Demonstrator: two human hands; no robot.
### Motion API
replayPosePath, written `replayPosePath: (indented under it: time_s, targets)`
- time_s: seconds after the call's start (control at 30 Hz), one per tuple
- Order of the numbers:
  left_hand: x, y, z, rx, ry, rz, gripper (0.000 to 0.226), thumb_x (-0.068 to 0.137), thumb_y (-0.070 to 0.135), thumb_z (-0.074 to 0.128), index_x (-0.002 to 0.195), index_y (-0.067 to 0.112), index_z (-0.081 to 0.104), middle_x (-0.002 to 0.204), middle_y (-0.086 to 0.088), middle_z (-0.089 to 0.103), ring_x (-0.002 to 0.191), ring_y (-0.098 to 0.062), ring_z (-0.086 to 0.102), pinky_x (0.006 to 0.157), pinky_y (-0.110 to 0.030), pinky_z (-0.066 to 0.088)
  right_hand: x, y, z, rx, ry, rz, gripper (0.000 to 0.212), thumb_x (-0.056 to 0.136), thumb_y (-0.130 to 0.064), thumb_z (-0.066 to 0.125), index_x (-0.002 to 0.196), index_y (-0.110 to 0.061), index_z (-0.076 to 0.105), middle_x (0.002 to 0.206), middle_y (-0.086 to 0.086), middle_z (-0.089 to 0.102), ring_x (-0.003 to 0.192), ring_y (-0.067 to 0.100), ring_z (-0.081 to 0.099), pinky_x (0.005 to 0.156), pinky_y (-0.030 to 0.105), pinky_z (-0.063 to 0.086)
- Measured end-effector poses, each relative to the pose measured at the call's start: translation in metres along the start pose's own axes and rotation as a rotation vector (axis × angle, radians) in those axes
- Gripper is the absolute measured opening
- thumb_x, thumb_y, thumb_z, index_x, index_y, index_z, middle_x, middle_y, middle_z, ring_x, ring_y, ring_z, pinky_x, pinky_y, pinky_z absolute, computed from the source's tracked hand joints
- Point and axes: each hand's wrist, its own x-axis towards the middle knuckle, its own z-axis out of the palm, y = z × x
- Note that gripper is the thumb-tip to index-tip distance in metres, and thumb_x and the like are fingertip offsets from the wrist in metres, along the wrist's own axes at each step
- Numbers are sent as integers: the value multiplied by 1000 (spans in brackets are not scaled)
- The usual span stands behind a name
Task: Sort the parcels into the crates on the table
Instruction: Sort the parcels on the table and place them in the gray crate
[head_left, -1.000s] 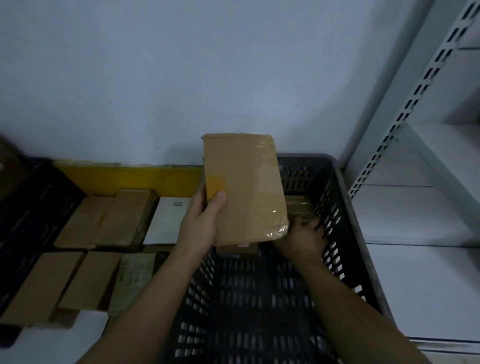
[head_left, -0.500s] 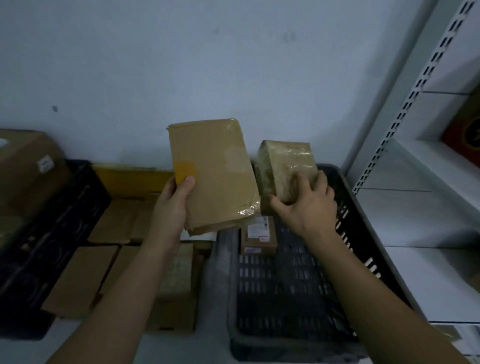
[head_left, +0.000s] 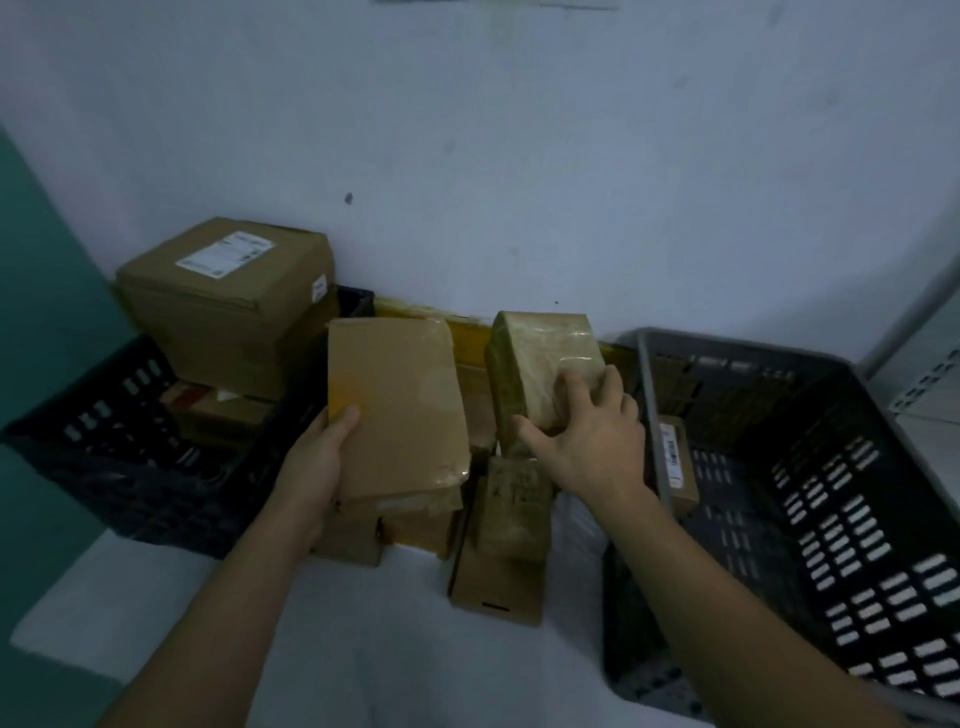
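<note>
Each hand grips 1 parcel (2 total).

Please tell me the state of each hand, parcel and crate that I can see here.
left hand: grips flat brown parcel, held up.
right hand: fingers curled on taped parcel, held up.
grey crate: nearly empty, one small labelled box inside.
black crate: holds stacked boxes.
large labelled box: closed, topmost.

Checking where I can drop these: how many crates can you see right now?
3. A black crate at left holding stacked boxes, a yellow crate against the wall behind the held parcels, and a grey crate at right. Others may sit outside the view.
</note>
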Motion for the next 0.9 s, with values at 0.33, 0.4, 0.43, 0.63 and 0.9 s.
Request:
replayPosePath:
  time_s: [0.33, 0.4, 0.43, 0.63, 0.9]
  targets:
    - [58, -34, -35, 198, 9, -158, 59, 108, 51, 54, 160, 25, 46, 142, -4, 63, 112, -24, 65, 93, -43, 53, 80, -49, 77, -20, -142, -11, 106, 80, -99, 35, 165, -37, 27, 175, 20, 12, 152, 50, 27, 119, 60, 38]
    - [74, -33, -38, 241, 19, -162, 60, 109, 50, 53, 163, 27, 40, 152, -4, 57, 124, -30, 62, 103, -48, 52, 97, -60, 92, -1, -167, -21, 107, 79, -99, 34, 165, -37, 27, 176, 20, 11, 152, 50, 27, 118, 61, 38]
    - [84, -33, -41, 259, 36, -171, 60, 109, 49, 52, 164, 28, 39, 154, -4, 55, 127, -32, 60, 108, -52, 50, 104, -66, 100, 0, -184, -23, 107, 79, -99, 34, 166, -37, 26, 176, 21, 11, 152, 51, 27, 118, 61, 39]
    - [120, -42, -54, 477, 39, -211, 45, 114, 40, 46, 157, 28, 47, 153, -4, 56, 131, -36, 58, 113, -61, 46, 137, -101, 138, -23, -295, -46, 106, 80, -98, 34, 165, -36, 27, 176, 22, 9, 153, 53, 24, 120, 63, 34]
    - [157, -52, -71, 593, -31, -289, 42, 115, 36, 44, 155, 25, 49, 150, -5, 59, 129, -35, 60, 112, -59, 47, 159, -148, 176, -57, -391, -14, 98, 87, -93, 38, 163, -32, 32, 175, 21, 11, 149, 54, 27, 114, 65, 38]
